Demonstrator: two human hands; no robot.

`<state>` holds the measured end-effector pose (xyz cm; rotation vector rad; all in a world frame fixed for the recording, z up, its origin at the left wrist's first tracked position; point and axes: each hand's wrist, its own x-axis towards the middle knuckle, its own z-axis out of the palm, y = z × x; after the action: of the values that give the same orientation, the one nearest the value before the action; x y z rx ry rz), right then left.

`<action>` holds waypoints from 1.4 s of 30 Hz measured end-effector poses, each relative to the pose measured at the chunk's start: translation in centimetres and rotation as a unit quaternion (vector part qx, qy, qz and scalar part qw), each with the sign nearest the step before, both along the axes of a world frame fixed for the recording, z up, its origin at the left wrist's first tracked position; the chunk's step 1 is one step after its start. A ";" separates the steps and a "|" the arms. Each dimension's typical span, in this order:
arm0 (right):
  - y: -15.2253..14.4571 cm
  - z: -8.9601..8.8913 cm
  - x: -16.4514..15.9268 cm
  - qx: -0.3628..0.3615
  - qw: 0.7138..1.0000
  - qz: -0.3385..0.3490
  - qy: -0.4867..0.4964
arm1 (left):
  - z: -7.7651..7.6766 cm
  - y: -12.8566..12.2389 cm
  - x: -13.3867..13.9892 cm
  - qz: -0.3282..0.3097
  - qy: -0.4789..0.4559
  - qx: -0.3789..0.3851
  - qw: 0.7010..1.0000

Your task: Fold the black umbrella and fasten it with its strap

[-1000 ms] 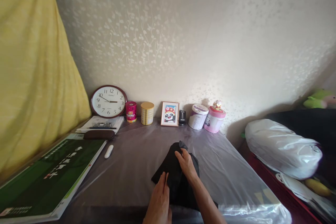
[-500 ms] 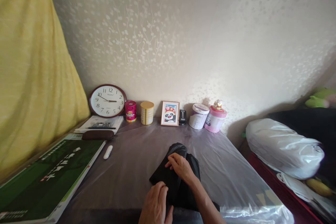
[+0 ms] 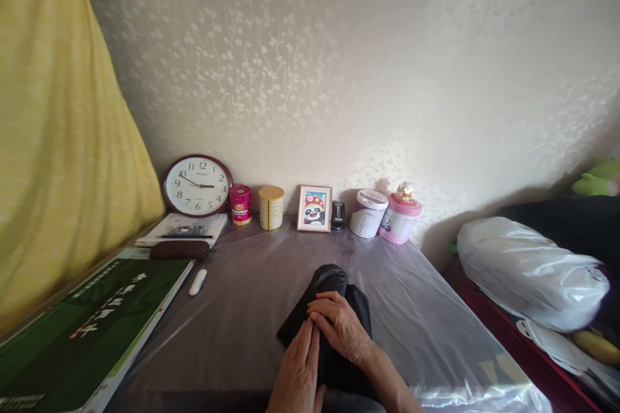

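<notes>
A dark, slightly shiny piece of black fabric (image 3: 334, 281) lies folded and bunched at the near edge of the table; what kind of item it is, I cannot tell. My left hand (image 3: 298, 361) rests flat on its left part with the fingers stretched forward and together. From the right, my right hand (image 3: 341, 326) lies across the middle of the fabric, fingers extended, their tips meeting the left fingertips. Both hands press on the cloth without gripping it, and they cover much of its centre.
A table (image 3: 232, 329) under clear plastic carries a green book (image 3: 92, 329), a white oblong object (image 3: 198, 282) and a brown case (image 3: 179, 250). Along the wall stand a clock (image 3: 197, 186), tins (image 3: 271, 208), a picture frame (image 3: 314, 228) and tubs (image 3: 368, 216). A white plastic bag (image 3: 527, 271) lies at right.
My left hand has slid forward and its fingers have straightened. My right hand has shifted slightly right and flattened, and the fingertips of both hands now meet on the black fabric.
</notes>
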<state>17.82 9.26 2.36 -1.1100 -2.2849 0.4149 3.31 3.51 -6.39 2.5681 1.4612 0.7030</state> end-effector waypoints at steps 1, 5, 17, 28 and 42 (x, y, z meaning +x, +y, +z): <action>0.6 -0.5 0.2 0.012 1.000 0.000 -0.007 | 0.0 0.0 0.1 0.005 0.003 -0.005 1.000; 3.8 -2.1 0.9 0.033 0.998 -0.034 -0.034 | 1.4 -0.1 0.7 0.040 0.052 -0.073 0.995; 7.5 -2.1 2.4 0.120 0.980 -0.159 0.013 | 4.7 0.0 1.3 0.074 0.094 -0.249 0.961; 5.5 -3.5 1.5 0.108 0.983 -0.146 0.012 | 4.5 -0.7 0.6 0.055 0.036 -0.211 0.975; 2.3 -5.1 10.2 -0.231 0.864 -0.405 0.190 | 5.5 -0.9 -0.5 0.041 -0.174 -0.265 0.947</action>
<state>28.01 11.51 -2.78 -1.8925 -1.2293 0.7599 2.81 2.60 -0.85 1.8835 1.4065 0.6237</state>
